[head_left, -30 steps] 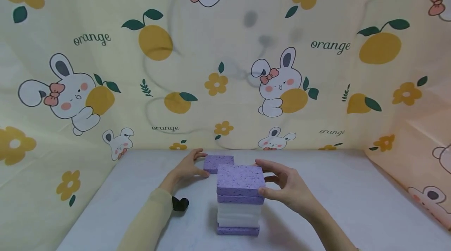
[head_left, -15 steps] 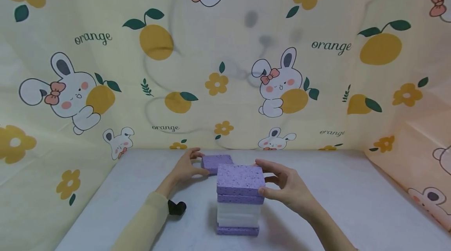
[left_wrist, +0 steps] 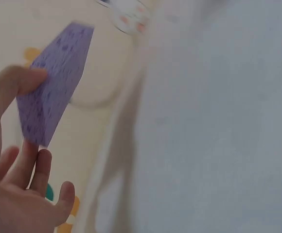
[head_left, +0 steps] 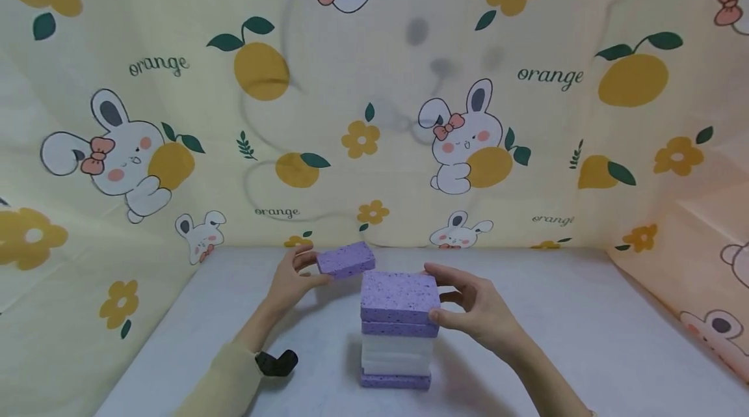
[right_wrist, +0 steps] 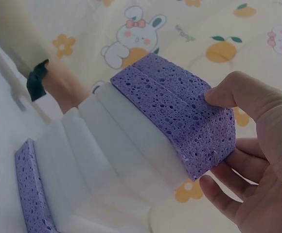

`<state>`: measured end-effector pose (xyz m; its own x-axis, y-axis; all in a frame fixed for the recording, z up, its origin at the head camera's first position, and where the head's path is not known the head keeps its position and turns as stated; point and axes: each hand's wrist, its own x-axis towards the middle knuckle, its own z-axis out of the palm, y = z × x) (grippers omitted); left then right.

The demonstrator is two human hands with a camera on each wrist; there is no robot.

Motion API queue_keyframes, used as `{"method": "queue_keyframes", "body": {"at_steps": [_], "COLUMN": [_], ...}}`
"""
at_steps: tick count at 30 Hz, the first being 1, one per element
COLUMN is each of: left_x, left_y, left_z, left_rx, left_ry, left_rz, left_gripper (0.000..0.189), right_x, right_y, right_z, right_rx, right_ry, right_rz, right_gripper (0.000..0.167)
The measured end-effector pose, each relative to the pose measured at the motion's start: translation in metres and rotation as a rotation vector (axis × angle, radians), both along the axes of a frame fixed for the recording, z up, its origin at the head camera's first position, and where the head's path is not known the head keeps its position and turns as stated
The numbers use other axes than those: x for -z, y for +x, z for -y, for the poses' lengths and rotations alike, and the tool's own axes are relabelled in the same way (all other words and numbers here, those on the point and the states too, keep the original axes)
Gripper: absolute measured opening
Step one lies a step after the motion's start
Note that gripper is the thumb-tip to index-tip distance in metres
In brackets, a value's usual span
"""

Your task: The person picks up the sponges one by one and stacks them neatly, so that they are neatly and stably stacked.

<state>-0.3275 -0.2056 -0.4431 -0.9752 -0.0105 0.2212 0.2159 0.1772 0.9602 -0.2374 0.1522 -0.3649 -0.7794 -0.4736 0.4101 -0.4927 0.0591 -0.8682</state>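
Observation:
My left hand (head_left: 290, 279) pinches a purple speckled sponge (head_left: 346, 259) by its left end. The sponge is tilted and raised off the table, behind and left of a stack. In the left wrist view the thumb lies on one face of that sponge (left_wrist: 58, 82) and fingers on the other side. The stack has purple sponges (head_left: 400, 296) on top, several white sponges (head_left: 396, 354) in the middle and a purple sponge (head_left: 396, 381) at the bottom. With thumb and fingers, my right hand (head_left: 476, 309) grips the right side of the top purple sponges, which still sit on the stack.
A pale table (head_left: 562, 339) lies under the stack. Behind it hangs a cream cloth (head_left: 386, 79) printed with rabbits and oranges, which also runs down both sides. A black strap piece (head_left: 277, 363) sits at the left wrist.
My left hand has taken hold of the loose purple sponge, lifted it off the table, tilted it and drawn it left. The right hand and the stack have stayed in place.

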Motion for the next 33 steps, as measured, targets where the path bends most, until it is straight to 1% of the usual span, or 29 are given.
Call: {"method": "queue_keyframes", "body": {"at_steps": [4, 7, 9, 13, 16, 19, 22, 25, 27, 30, 33], "left_x": [-0.007, -0.016, -0.025, -0.046, -0.063, -0.080, -0.096, -0.108, -0.114, -0.117, -0.115], "left_y": [0.016, 0.025, 0.030, 0.042, 0.051, 0.061, 0.073, 0.088, 0.098, 0.110, 0.117], "left_z": [-0.001, -0.004, -0.006, -0.009, -0.010, -0.012, -0.018, -0.027, -0.034, -0.044, -0.053], "left_rx": [-0.061, -0.080, -0.078, -0.063, -0.040, -0.002, 0.052, 0.113, 0.154, 0.215, 0.275], "left_ry": [0.176, 0.238, 0.274, 0.352, 0.386, 0.414, 0.444, 0.424, 0.395, 0.336, 0.248], "left_rz": [0.009, -0.007, -0.018, -0.022, -0.022, -0.035, -0.055, -0.072, -0.091, -0.133, -0.186], "left_gripper": [0.086, 0.086, 0.084, 0.077, 0.075, 0.074, 0.071, 0.070, 0.071, 0.074, 0.077], "right_x": [0.001, 0.001, 0.000, 0.001, 0.001, 0.001, 0.002, 0.002, 0.002, 0.001, 0.001], "right_y": [0.000, 0.000, -0.001, -0.003, -0.003, -0.003, -0.002, -0.002, -0.001, -0.001, -0.001], "right_z": [-0.001, -0.001, -0.001, 0.000, 0.001, 0.000, 0.000, -0.001, -0.001, -0.001, -0.001], "right_rx": [0.004, 0.005, 0.004, 0.002, 0.007, 0.018, 0.025, 0.031, 0.029, 0.027, 0.029], "right_ry": [0.002, 0.001, 0.002, 0.007, 0.008, 0.012, 0.014, 0.008, 0.002, -0.007, -0.002], "right_rz": [0.007, -0.007, -0.013, -0.001, 0.009, 0.013, 0.015, 0.019, 0.021, 0.019, 0.027], "right_gripper": [0.064, 0.064, 0.064, 0.065, 0.066, 0.066, 0.066, 0.065, 0.065, 0.065, 0.064]}}
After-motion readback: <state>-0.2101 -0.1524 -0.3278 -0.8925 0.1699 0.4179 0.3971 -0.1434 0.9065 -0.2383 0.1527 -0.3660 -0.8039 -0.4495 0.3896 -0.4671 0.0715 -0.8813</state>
